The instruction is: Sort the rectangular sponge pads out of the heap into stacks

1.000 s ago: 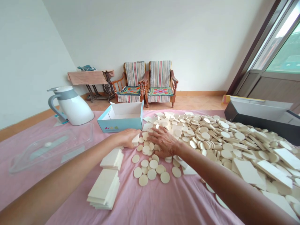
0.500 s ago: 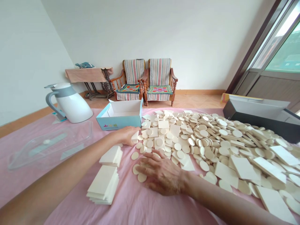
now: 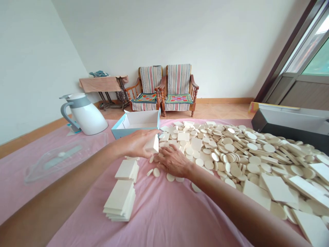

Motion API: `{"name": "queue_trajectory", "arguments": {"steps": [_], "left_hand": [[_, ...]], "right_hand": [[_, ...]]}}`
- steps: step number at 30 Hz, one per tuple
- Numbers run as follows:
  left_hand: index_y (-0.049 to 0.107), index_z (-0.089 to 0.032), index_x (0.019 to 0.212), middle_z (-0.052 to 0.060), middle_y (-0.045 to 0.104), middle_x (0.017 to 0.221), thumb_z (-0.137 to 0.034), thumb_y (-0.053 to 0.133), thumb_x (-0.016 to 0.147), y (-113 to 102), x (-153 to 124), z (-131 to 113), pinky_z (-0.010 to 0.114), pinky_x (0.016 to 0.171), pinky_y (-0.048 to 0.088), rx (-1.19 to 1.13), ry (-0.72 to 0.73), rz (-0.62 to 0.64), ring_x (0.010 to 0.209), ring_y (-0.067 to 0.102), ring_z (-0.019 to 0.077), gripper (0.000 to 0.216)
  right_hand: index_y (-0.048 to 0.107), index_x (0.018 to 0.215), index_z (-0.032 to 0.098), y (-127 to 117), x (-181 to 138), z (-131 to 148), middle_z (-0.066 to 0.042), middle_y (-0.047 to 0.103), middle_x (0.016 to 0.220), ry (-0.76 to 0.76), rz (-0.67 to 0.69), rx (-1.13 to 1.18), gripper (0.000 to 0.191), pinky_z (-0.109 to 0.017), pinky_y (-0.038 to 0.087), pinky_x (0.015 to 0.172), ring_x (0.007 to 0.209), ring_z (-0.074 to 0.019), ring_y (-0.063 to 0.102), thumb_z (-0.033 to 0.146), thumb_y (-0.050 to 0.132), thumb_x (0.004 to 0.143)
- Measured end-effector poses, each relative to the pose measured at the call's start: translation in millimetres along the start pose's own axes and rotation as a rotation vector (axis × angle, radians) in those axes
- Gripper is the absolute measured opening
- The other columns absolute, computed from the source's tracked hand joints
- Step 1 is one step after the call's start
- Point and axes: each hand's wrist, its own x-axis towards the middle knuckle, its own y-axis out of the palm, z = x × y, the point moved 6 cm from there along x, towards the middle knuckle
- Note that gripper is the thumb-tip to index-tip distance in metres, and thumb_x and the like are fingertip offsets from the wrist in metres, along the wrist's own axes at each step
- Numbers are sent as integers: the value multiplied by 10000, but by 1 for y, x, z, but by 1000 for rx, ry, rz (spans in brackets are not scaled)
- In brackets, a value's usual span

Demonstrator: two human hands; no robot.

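The left hand grips pale, straight-edged tiles; the right hand, loosely spread, rests among flat, round cream discs.

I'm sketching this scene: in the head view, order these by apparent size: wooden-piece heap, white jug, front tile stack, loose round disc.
1. Wooden-piece heap
2. White jug and front tile stack: unranked; they look close, and the stack is nearer the camera
3. Loose round disc

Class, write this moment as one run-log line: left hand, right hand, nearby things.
left hand: holding pale tiles | right hand: among round discs | nearby: tile stacks, open blue box, pink cloth
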Motion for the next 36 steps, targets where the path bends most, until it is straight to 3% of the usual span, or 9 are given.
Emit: {"name": "queue_trajectory", "arguments": {"steps": [3,6,10,13,17,22,30,34,36], "left_hand": [[385,-225,1325,67,547,1314,-252,663,706,-5,-11,-33,313,952,416,-41,61,-1,1178,544,258,679],[426,-188,1283,101,582,1234,-216,663,711,5,-23,-69,357,954,414,-84,146,35,1142,554,277,620],[474,-206,1217,73,619,1087,-205,719,662,39,-41,-108,343,839,470,-132,199,123,991,606,271,607],[515,-199,1126,76,617,1040,-241,739,665,66,-47,-126,351,803,488,-126,174,153,949,609,276,514],[535,-166,1107,106,625,1007,-227,734,648,87,-40,-135,358,735,506,-78,72,194,919,619,300,503],[517,-150,1165,120,630,1025,-207,731,612,93,-30,-139,380,724,519,-42,56,156,917,621,316,595],[462,-197,1284,126,614,1133,-217,691,656,97,-31,-133,411,855,501,-178,73,65,1026,606,322,669],[313,-202,1436,138,602,1165,-254,727,673,97,-40,-127,426,900,488,-225,23,26,1065,592,317,870],[200,-226,1489,152,552,1286,-317,770,658,97,-48,-124,458,956,457,-253,-2,-39,1164,542,336,1012]], "right_hand": [[624,1086,176,0,13,-21,-133,621,1123,86,25,-44,238,-467,280,1024,1128,-262,494,199,450,925],[560,1222,164,-13,10,-37,-150,590,1225,160,-35,0,327,-467,273,1031,1180,-266,474,207,481,908],[502,1279,171,-42,-26,-49,-139,582,1244,265,-227,83,362,-437,342,983,1155,-257,495,255,468,928],[522,1237,179,-55,-66,-56,-116,614,1170,344,-291,116,332,-409,397,928,1086,-254,536,224,469,913],[535,1208,173,-65,-113,-68,-106,622,1092,497,-335,135,329,-372,444,845,990,-246,580,218,476,887],[568,1074,189,-68,-148,-73,-66,622,974,643,-292,150,223,-310,438,757,861,-199,596,213,480,869],[541,897,179,-60,-151,-47,-61,590,884,741,-88,37,118,-274,360,637,783,-187,555,273,532,826],[526,867,172,-60,-150,-28,-97,588,882,826,10,-82,206,-302,347,640,840,-238,560,373,548,826],[531,884,170,-56,-152,-22,-111,592,890,847,70,-94,237,-316,349,648,868,-263,562,398,556,823]]}}
